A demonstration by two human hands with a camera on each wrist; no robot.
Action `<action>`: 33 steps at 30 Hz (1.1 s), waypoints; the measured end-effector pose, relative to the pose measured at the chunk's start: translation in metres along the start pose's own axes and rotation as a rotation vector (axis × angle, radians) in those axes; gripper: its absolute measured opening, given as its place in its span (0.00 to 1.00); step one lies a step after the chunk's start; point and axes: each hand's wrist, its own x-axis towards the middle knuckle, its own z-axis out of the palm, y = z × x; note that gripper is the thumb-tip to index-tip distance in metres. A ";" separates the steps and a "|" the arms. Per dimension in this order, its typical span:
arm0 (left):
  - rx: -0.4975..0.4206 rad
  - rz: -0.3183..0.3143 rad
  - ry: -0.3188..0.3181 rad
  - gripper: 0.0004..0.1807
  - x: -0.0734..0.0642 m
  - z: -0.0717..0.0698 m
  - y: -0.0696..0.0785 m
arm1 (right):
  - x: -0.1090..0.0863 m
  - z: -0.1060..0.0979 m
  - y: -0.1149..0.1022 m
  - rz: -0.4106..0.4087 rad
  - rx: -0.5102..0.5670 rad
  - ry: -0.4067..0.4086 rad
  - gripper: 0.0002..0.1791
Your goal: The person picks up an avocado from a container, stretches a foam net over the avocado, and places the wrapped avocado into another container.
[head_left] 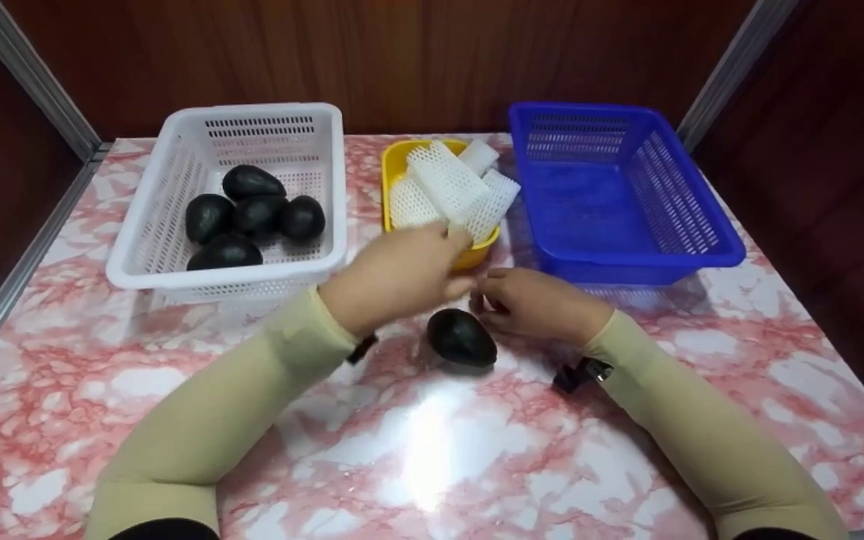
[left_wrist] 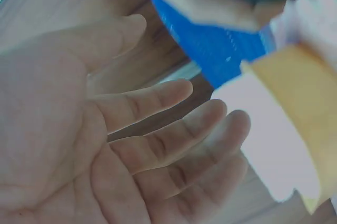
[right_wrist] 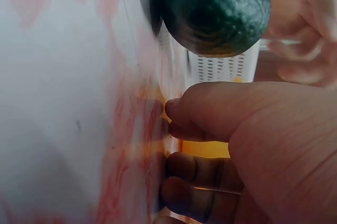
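Note:
A single dark avocado (head_left: 462, 337) lies on the marbled table between the two hands, its stem end showing in the right wrist view. My left hand (head_left: 402, 271) is above the table in front of the yellow container (head_left: 469, 259), blurred in the head view. In the left wrist view its fingers (left_wrist: 158, 150) are stretched out and the palm holds nothing. Just beyond the avocado, my right hand (head_left: 541, 304) rests with loosely bent fingers, fingertips (right_wrist: 179, 166) right at the tabletop and nothing gripped. White foam net sleeves (head_left: 447, 184) pile up in the yellow container.
At the back left stands a white perforated basket (head_left: 226, 280) with several avocados (head_left: 258, 215) in it. A blue basket (head_left: 627, 259) stands at the back right. Wooden panels (head_left: 417, 67) close off the table's back and sides.

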 end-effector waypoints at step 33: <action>0.260 0.057 -0.214 0.37 0.135 -0.041 -0.074 | 0.002 0.001 -0.001 0.040 -0.016 -0.030 0.06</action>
